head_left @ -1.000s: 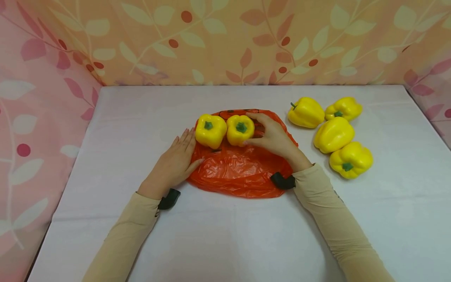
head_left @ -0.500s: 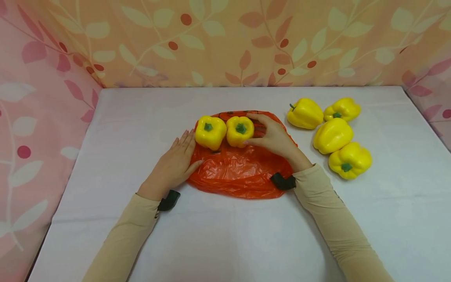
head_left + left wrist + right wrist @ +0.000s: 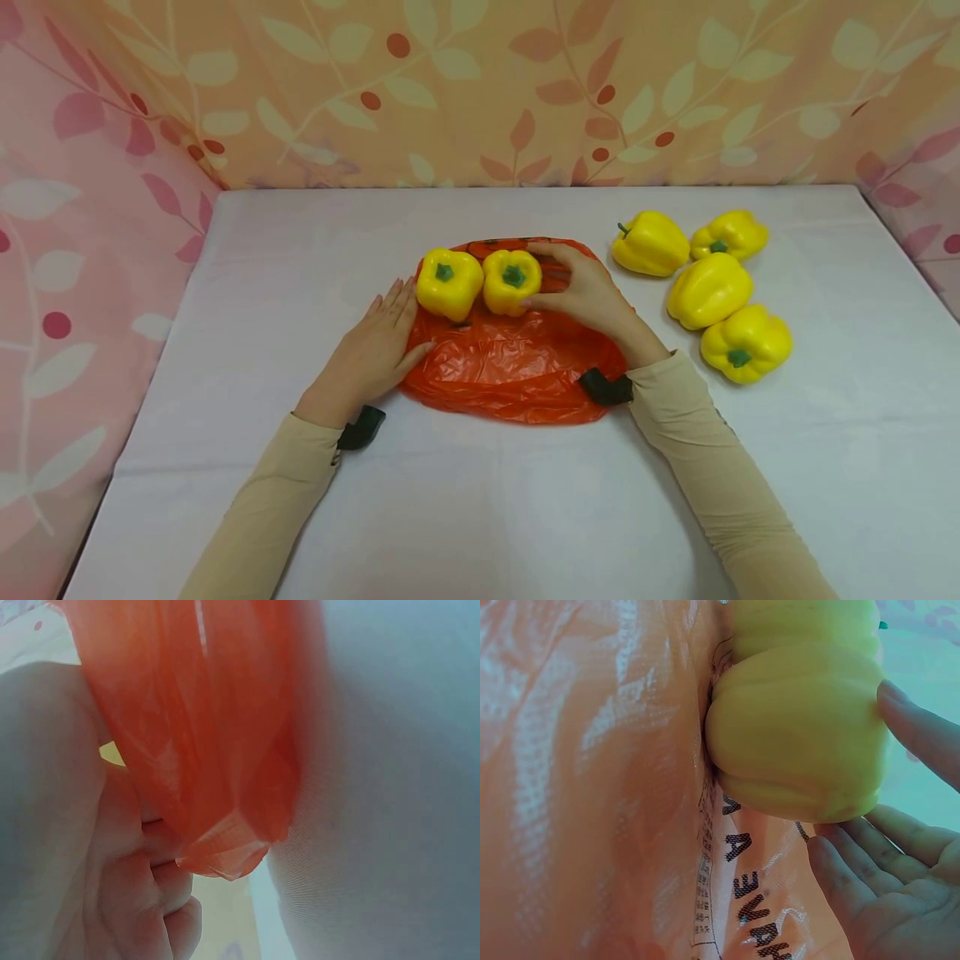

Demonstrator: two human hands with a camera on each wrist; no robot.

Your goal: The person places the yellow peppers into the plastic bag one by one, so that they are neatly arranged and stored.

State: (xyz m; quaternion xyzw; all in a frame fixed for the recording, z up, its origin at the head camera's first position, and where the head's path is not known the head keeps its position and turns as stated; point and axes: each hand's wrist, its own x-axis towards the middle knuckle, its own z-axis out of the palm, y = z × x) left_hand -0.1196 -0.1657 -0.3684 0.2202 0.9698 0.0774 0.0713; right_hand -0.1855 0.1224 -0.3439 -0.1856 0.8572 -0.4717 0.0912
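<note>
While right fingers (image 3: 838, 871) clasp a pepper (image 3: 795, 739), left fingers (image 3: 393, 308) straight, only the right wrist view shows legible lettering (image 3: 746, 885).

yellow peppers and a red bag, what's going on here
A person's right hand holds one yellow pepper between thumb and fingers. It stands stem up beside a second pepper, both over the red bag; whether on top or inside its mouth is hard to tell. The left hand lies at the bag's left edge, fingers straight. Four more peppers rest on the table to the right, off the bag.
</note>
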